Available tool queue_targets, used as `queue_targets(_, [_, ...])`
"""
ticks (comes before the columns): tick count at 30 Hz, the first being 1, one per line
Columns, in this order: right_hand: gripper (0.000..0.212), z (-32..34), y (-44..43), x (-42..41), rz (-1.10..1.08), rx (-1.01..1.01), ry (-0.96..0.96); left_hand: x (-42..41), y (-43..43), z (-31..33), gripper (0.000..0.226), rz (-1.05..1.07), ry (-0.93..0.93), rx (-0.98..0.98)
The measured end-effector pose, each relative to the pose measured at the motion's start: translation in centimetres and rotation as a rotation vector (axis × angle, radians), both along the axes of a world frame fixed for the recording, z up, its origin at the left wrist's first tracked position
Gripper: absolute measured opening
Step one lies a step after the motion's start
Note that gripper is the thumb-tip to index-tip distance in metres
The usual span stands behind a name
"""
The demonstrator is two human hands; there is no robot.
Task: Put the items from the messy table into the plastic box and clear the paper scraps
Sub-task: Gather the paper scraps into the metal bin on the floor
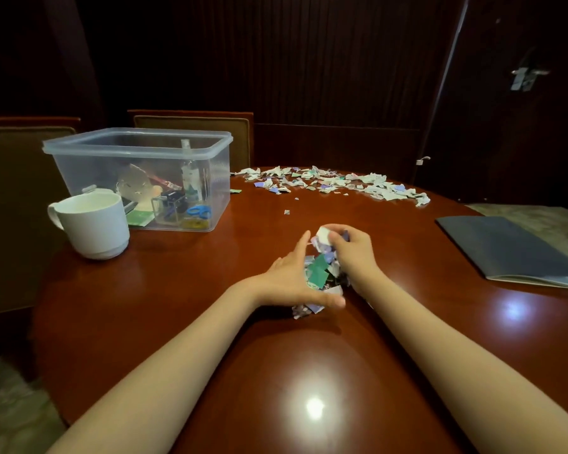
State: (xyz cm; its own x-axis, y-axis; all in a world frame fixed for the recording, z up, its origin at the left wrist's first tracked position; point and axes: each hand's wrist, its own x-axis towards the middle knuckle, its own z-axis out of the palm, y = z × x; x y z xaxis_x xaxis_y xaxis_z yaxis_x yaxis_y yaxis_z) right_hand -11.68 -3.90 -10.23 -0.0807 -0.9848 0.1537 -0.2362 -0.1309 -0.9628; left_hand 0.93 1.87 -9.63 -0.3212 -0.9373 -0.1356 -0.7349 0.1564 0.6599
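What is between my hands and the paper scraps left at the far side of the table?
Nothing visible. Bare table with two stray bits lies between the left hand, the right hand and the far scraps. The plastic box and mug stand off left, the folder off right.

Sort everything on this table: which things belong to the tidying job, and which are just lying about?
Job: plastic box; gathered scraps between left hand and right hand; loose scraps at the far edge.
Lying about: white mug; dark folder.
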Motion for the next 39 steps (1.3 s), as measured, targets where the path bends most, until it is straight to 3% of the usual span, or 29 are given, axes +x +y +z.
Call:
queue_targets(2, [0.026,0.2,0.0,-0.2,-0.03,0.089,-0.2,-0.9,0.2,-0.4,0.124,0.008,-0.195,-0.141])
queue_targets(6, [0.033,0.4,0.1,-0.4,-0.154,0.155,-0.311,-1.6,-0.3,-1.3,0.113,0.091,-0.132,-0.219])
queue_targets(13, [0.036,0.4,0.6,0.2,-0.279,0.134,-0.139,-2.5,-0.7,-1.6,0.044,0.118,-0.245,-0.387])
queue_targets(19, [0.03,0.4,1.1,0.2,-0.275,0.123,-0.12,-2.5,-0.2,-1.6,0.021,0.105,-0.205,-0.506])
queue_targets(21, [0.03,0.5,1.3,0.2,-0.252,0.137,-0.133,-2.1,0.0,-1.6,0.017,0.133,-0.05,-0.492])
queue_targets(24, [0.033,0.7,1.6,0.6,-0.235,0.188,-0.236,-1.3,0.1,-1.2,0.006,0.266,0.331,-0.425])
queue_targets(30, [0.026,1.5,2.6,3.5,-0.148,0.3,-0.488,-1.8,-0.1,-0.8,0.017,0.503,0.795,-0.166])
queue_targets(35, [0.027,1.2,3.7,5.7,-0.11,0.244,-0.462,-2.8,0.3,0.0,0.027,0.713,1.282,0.103])
queue_targets(39, [0.031,1.0,4.5,6.8,-0.085,0.173,-0.429,-2.3,0.2,0.3,0.023,0.76,1.383,0.119])
